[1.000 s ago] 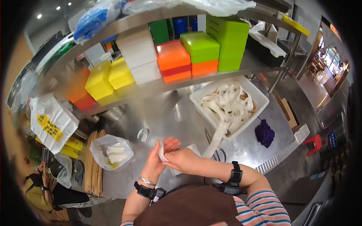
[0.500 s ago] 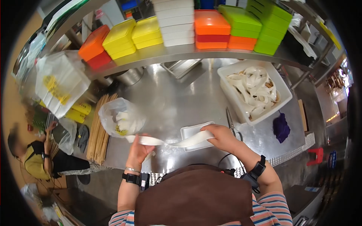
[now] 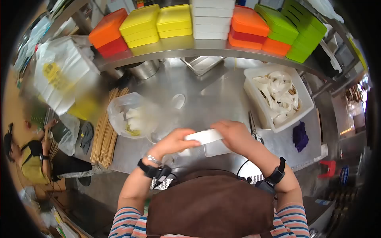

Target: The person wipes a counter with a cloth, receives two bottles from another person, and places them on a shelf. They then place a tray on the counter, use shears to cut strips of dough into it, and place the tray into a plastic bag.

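Note:
A short stretch of white strip spans the gap between my two hands. My left hand pinches its left end, and my right hand grips the right end. Under the right hand lies a small white tray, partly covered by it. A clear plastic bag with white pieces inside stands to the left. At the back right, a white bin holds a heap of white strips. Scissors lie between that bin and my right hand.
Bamboo skewers lie left of the bag. A purple cloth is at the right. Stacked coloured boxes line the shelf above a metal tray. Another person is at the far left.
My left hand has moved right, toward my right hand, and the visible strip between them is shorter. The camera view has shifted, and a white piece now shows behind my hands on the table.

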A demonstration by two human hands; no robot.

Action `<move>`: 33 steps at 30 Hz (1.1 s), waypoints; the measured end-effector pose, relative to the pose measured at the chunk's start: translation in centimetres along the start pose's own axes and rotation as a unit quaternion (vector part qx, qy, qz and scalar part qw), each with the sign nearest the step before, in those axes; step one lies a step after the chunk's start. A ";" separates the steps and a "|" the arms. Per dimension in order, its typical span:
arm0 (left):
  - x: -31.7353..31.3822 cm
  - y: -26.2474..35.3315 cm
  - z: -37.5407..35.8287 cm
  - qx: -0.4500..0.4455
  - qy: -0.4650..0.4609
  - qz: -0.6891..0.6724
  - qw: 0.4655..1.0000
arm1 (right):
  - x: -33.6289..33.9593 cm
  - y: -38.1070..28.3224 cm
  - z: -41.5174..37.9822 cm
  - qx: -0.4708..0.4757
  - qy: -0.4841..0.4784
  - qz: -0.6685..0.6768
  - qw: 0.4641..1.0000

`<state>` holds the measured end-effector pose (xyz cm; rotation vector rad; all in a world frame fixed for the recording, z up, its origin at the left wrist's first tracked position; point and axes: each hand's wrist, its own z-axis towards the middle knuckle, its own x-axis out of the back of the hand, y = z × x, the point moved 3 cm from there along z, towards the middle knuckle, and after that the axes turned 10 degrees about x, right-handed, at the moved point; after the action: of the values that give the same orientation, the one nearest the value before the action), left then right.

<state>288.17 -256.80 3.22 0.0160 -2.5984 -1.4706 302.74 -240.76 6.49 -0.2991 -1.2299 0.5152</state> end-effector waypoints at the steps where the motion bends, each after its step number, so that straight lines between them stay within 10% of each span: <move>1: 0.9 -0.9 -0.4 0.066 -0.006 0.034 0.997 | 0.2 0.9 -1.1 -0.007 -0.008 -0.057 0.998; 9: -2.1 -8.7 1.9 0.136 -0.019 -0.042 0.990 | -6.0 5.7 -7.6 -0.080 -0.029 -0.199 0.976; 15: -3.4 -9.4 4.8 0.152 0.005 0.018 0.988 | -4.7 6.9 -16.2 -0.348 0.135 -0.241 0.896; 22: -3.2 -7.6 6.8 0.110 0.015 0.060 0.992 | -5.0 9.0 -17.9 -0.459 0.098 -0.162 0.868; 28: -3.9 -7.6 8.3 0.161 -0.013 0.082 0.983 | -6.1 8.5 -22.8 -0.504 0.310 0.158 0.791; 33: -7.1 -7.9 8.4 0.130 -0.007 0.051 0.990 | -3.9 1.0 -23.1 -0.509 0.229 0.437 0.705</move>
<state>293.42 -253.08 -8.69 -0.0964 -2.7381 -1.0945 323.41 -240.67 -4.50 -1.9198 -0.6852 0.4500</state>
